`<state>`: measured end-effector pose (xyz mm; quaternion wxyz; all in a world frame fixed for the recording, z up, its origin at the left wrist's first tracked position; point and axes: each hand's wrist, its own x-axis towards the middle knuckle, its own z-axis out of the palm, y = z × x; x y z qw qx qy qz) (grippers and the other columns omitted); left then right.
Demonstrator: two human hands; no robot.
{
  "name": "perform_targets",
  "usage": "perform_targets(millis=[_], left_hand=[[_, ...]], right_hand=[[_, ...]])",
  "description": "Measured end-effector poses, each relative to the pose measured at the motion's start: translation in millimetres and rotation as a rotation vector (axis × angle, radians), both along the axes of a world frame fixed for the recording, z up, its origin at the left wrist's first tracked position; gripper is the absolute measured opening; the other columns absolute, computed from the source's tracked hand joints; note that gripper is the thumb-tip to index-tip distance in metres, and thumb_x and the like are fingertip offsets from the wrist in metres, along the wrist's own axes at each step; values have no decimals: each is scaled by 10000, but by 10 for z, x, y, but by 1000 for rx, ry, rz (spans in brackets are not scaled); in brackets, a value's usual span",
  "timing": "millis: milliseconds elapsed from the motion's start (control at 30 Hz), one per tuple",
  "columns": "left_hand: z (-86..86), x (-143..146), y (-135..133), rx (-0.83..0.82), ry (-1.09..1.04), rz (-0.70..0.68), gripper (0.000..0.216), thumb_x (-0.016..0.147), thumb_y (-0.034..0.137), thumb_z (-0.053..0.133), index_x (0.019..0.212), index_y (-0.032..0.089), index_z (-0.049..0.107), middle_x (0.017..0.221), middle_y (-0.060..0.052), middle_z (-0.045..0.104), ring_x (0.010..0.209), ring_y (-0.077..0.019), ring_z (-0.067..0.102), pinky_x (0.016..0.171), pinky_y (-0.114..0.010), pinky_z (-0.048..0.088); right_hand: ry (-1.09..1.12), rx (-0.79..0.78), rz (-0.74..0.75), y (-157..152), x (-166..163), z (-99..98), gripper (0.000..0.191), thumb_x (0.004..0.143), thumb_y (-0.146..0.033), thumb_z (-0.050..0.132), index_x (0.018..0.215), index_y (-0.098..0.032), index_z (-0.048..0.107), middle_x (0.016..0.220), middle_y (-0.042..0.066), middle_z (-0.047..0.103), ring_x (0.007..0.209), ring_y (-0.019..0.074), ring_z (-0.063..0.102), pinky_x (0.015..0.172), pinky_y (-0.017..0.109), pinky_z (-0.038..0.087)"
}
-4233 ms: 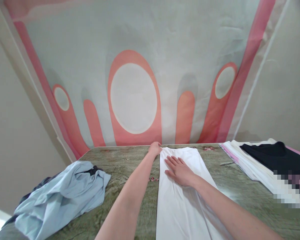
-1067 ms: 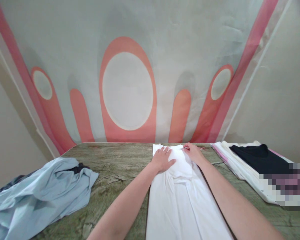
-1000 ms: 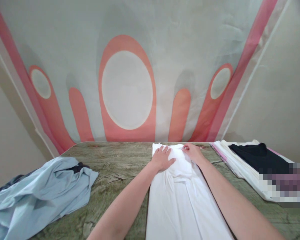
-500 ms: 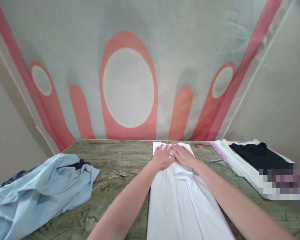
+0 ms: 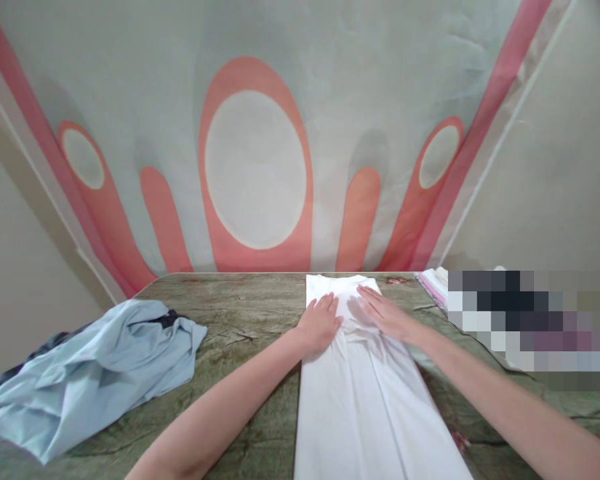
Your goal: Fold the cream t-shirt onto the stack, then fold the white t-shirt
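A long white piece of clothing (image 5: 360, 407) lies folded into a narrow strip, running from the table's far edge toward me. Its far end is fairly smooth, with wrinkles bunched just below my hands. My left hand (image 5: 321, 325) rests flat on the left side of the cloth, fingers stretched out and pointing away from me. My right hand (image 5: 384, 313) is over the cloth's right edge, fingers extended toward the upper left; whether its palm presses down I cannot tell. Both hands are open and hold nothing.
A crumpled light blue garment (image 5: 100, 373) with dark cloth beneath it lies on the left of the wood-patterned table (image 5: 250, 313). At the right is a stack of folded clothes (image 5: 433, 283), partly blurred out. A wall with a pink pattern (image 5: 260, 260) stands behind the table.
My hands have moved apart: they were side by side near the cloth's far end. The left has slid toward me, the right outward. The view has shifted slightly.
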<state>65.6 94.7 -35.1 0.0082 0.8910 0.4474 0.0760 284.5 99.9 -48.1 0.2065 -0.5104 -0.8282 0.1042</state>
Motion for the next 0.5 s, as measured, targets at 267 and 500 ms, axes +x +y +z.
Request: perform_targets(millis=[267,500], left_hand=[[112,-380,-581,-104,36,-250,568,935,521,190,1430,244,162,1500,-50,142,1372,-227,109,1090,-425,118],[124,-406,-569,-109,26,-256,561,930,539,202,1427,279,180,1499,-47,145,1370,-241,117,1086,-439,112]], right_hand=[[-91,-130,358,-665,123,106,481,936,-400,290,1405,-296,283,1446,5,323,1336,174,254,1114,430,113],[-162,-74,225,-788,250,87,515,929,-442,281,1417,-281,259,1466,13,272,1352,192,211,1105,440,134]])
